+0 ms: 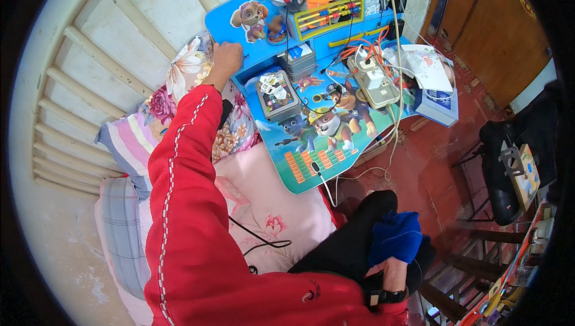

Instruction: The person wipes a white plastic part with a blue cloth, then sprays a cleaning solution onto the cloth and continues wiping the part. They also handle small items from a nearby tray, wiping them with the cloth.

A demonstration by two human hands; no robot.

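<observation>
My left hand (pixel 228 58) reaches out to the left edge of a blue children's desk (pixel 258 58) with cartoon dogs printed on it. Its fingers are curled against the edge; whether they hold anything is hidden. Just beside this hand are a floral fabric bundle (pixel 184 65) and a cartoon dog cutout (pixel 249 20). Down by my knee, my right hand (pixel 395 267) is wrapped in a blue cloth (pixel 395 235), which covers the fingers. A dark watch (pixel 391 297) is on that wrist.
On the desk are a metal tin (pixel 278 99), grey boxes (pixel 300 63), a yellow-framed abacus (pixel 330 18), a power strip (pixel 375 81) with tangled cables, and a blue-and-white book box (pixel 438 103). A bed rail (pixel 85 52) curves at left. Pink bedding (pixel 278 209) lies below the desk.
</observation>
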